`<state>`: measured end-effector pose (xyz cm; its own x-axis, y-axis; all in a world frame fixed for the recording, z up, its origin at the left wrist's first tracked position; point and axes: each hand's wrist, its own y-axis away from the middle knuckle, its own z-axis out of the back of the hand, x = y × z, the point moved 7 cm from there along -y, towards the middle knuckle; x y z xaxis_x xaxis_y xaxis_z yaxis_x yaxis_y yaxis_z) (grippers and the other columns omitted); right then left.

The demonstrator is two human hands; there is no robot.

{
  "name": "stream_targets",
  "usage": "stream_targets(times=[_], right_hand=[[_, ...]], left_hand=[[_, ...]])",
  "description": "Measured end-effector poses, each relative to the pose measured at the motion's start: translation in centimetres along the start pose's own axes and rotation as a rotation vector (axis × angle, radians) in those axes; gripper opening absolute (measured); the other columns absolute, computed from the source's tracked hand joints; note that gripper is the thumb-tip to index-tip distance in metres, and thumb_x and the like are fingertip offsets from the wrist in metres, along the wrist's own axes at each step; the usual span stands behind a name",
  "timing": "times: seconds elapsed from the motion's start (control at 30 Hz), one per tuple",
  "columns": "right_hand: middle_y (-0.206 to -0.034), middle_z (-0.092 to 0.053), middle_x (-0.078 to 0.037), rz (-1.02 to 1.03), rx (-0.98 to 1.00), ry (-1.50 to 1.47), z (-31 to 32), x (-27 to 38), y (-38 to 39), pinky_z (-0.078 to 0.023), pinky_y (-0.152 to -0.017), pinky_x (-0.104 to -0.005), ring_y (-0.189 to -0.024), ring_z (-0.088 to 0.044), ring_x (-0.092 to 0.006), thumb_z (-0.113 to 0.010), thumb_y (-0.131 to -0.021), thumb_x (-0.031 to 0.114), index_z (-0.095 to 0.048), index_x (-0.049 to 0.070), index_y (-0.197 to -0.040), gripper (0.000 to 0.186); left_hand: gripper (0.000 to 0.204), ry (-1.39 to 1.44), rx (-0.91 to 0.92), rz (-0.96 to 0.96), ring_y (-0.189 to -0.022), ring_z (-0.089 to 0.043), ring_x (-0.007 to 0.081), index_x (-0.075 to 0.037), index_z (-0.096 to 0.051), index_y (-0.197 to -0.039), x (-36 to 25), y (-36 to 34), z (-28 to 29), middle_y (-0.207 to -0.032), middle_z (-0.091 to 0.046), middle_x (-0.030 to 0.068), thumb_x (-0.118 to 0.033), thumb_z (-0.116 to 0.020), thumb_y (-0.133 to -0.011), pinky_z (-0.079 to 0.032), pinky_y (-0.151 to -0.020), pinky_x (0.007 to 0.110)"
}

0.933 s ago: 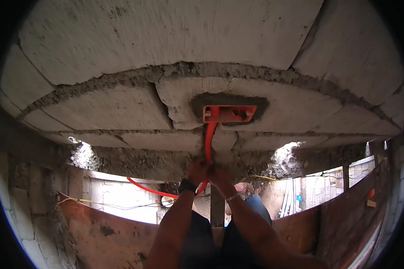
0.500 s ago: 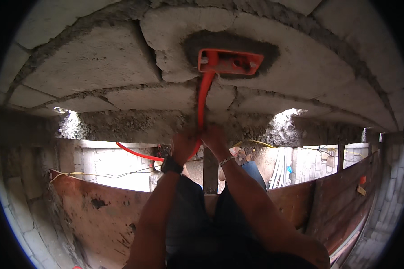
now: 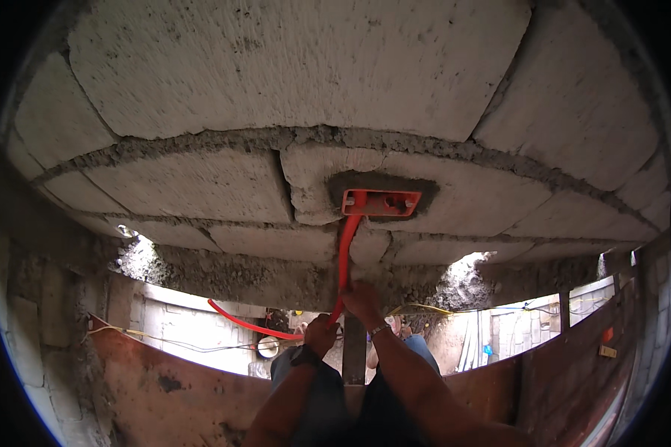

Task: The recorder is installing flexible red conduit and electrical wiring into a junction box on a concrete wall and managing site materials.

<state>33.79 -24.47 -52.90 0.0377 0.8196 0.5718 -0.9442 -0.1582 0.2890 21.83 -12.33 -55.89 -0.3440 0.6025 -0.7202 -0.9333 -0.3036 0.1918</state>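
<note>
An orange-red flexible conduit (image 3: 346, 249) comes down out of an orange electrical box (image 3: 381, 203) set in the block wall. It runs in a groove in the blocks, then bends left below the wall's lower edge. My right hand (image 3: 361, 299) is closed around the conduit just under that edge. Lower and to the left, my left hand (image 3: 322, 334) grips the same conduit at its bend. From there its free end (image 3: 235, 319) sticks out to the left. Fingertips of both hands are partly hidden.
Grey block wall (image 3: 298, 74) with rough mortar joints fills the upper view. Brown boards (image 3: 171, 387) stand low in front of my legs. Thin wires (image 3: 171, 341) cross at left, a white bucket (image 3: 268, 346) stands below, and long pale pipes (image 3: 470, 339) lean at right.
My view has tilted up, so wall and box sit lower in the picture. My left hand has moved down and left along the conduit, apart from my right hand; both still hold it.
</note>
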Motion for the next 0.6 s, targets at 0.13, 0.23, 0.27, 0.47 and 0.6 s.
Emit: stream_targets(times=[0.13, 0.23, 0.27, 0.47, 0.6], right_hand=[[-0.075, -0.066, -0.016, 0.01, -0.017, -0.021, 0.2, 0.1, 1.0, -0.05, -0.07, -0.0454, -0.076, -0.064, -0.0365, -0.058, -0.08, 0.045, -0.067, 0.006, -0.084, 0.04], [-0.075, -0.065, -0.018, 0.001, -0.086, -0.015, -1.9, -1.4, -0.1, -0.05, -0.071, -0.0458, -0.078, -0.064, -0.0371, -0.058, -0.08, 0.045, -0.066, 0.006, -0.085, 0.04], [-0.076, -0.065, -0.019, 0.12, -0.153, 0.076, -2.5, -2.8, -1.8, -0.05, -0.071, -0.0467, -0.079, -0.064, -0.0372, -0.058, -0.081, 0.045, -0.066, 0.006, -0.084, 0.04], [-0.08, -0.064, -0.014, 0.695, 0.027, 0.341, -3.0, 3.2, 0.1, -0.048, -0.066, -0.0428, -0.074, -0.062, -0.0286, -0.058, -0.076, 0.02, -0.067, 0.011, -0.074, 0.012], [-0.085, -0.065, -0.014, 1.035, -0.24, 0.58, -2.0, -7.7, -4.9, -0.047, -0.07, -0.0444, -0.079, -0.062, -0.0274, -0.051, -0.087, 0.018, -0.067, 0.01, -0.092, 0.019]], left_hand=[[0.03, -0.032, 0.128, 0.013, -0.084, -0.062, 0.0395, -0.007, -0.063, -0.098, 0.8, -0.1, -1.8, -0.091, -0.065, 0.0198, -0.032, -0.06, -0.082, -0.05, -0.071, 0.047], [0.029, -0.092, 0.148, -0.001, -0.085, -0.062, 0.0392, -0.007, -0.063, -0.097, 2.3, -0.7, -3.2, -0.09, -0.065, 0.0197, -0.033, -0.056, -0.086, -0.05, -0.07, 0.048], [0.03, -0.137, 0.178, -0.041, -0.084, -0.062, 0.039, -0.007, -0.063, -0.096, 2.1, -1.2, -4.5, -0.089, -0.065, 0.0193, -0.034, -0.053, -0.087, -0.05, -0.07, 0.048], [0.033, 0.48, 0.006, -0.084, -0.058, -0.063, 0.0275, -0.006, -0.065, -0.099, 2.4, -0.1, 0.6, -0.075, -0.066, 0.0146, -0.035, -0.061, -0.084, -0.051, -0.053, 0.038], [0.044, 0.238, -0.155, -0.102, -0.089, -0.063, 0.0344, -0.003, -0.064, -0.106, -4.8, 4.0, 7.4, -0.103, -0.063, 0.0206, -0.036, -0.068, -0.077, -0.049, -0.081, 0.044]])
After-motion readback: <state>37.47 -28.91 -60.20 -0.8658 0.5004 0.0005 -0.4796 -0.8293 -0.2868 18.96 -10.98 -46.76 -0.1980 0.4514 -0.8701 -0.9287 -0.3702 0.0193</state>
